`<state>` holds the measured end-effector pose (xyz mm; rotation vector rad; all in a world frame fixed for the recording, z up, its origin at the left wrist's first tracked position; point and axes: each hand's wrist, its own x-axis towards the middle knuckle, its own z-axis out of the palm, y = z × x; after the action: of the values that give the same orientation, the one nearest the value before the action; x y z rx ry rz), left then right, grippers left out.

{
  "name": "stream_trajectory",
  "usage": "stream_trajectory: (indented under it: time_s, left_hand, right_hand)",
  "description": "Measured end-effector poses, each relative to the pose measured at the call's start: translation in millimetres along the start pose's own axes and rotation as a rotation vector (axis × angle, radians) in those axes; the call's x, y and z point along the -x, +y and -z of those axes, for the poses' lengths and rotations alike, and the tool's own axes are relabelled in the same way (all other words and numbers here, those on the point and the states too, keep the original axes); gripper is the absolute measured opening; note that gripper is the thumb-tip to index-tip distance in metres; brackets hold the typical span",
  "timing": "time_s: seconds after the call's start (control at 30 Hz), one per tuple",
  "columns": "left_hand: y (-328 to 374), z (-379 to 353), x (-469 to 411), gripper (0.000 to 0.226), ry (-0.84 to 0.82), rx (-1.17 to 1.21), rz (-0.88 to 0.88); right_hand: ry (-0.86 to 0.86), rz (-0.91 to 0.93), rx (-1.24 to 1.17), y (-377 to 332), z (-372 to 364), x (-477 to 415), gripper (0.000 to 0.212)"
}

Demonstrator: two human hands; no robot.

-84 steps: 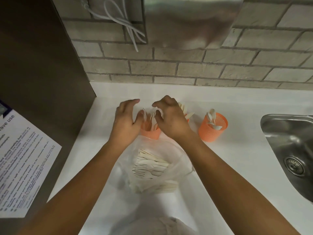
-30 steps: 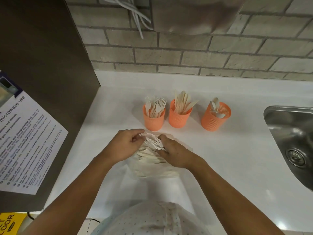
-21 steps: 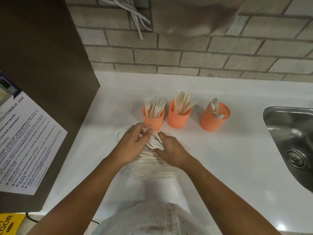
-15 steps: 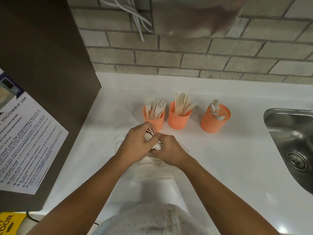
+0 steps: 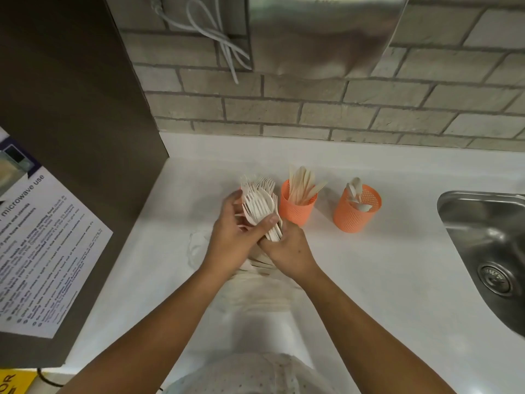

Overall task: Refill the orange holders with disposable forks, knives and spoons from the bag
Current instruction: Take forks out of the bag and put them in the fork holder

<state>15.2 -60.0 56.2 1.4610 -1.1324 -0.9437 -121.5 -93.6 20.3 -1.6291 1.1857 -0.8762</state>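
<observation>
The holder at the left end of the row is hidden behind your hands and what they carry; only the tines of the forks standing in it (image 5: 265, 182) show above. Your bag (image 5: 196, 245) lies on the worktop (image 5: 383, 265) under both wrists, and little of it can be made out beyond a crumpled clear edge and some pale cutlery inside. The sink (image 5: 483, 223) is cut off at the right edge, the printed notice (image 5: 51, 251) at the left, and the steel dispenser (image 5: 326, 32) at the top.

Your left hand (image 5: 233, 240) is curled round a bundle of forks (image 5: 260, 206), thumb across the front, tines up and fanned. Your right hand (image 5: 287, 248) sits just below it, clasped round the handle ends of the same bundle; its fingertips are tucked out of sight. The bundle is lifted above the bag, in front of the hidden holder and just left of the knife holder (image 5: 297, 209).

The forks are thin, matte and cream-white. The knife holder and the spoon holder (image 5: 356, 214) are round orange cups with perforated mesh walls, tapering slightly toward the base. The knives (image 5: 302, 183) stand packed and splayed; the spoons (image 5: 356, 189) are few and lean loosely. The worktop is smooth, glossy white, the sink brushed steel, and the wall (image 5: 341, 109) behind is rough grey brick.
</observation>
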Motion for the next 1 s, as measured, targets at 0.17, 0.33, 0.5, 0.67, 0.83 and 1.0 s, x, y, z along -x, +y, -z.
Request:
stream_trajectory:
  time_s: [0.17,0.33,0.5,0.67,0.83,1.0]
  left_hand:
    - [-6,-15,-2,0.034,-0.07,-0.092,0.024]
    - [-5,-15,-7,0.025,-0.024,-0.021,0.06]
    - [-12,-17,-12,0.021,0.04,0.179,0.179]
    - [-7,-18,-17,0.022,0.135,0.461,0.319]
    - [-10,-12,-20,0.023,0.078,0.555,0.322]
    - [-10,-17,-17,0.03,-0.018,0.462,0.343]
  right_hand:
    - [-0.001,0.075,0.093,-2,-7,-1,0.047]
    - [-0.069,0.025,0.102,-3,-5,1,0.045]
    - [-0.203,0.075,0.126,-6,-1,1,0.053]
    - [-0.312,0.078,0.205,-17,8,1,0.019]
    - [0.033,0.105,0.25,-28,32,-15,0.021]
    - [0.032,-0.059,0.078,-43,41,-46,0.021]
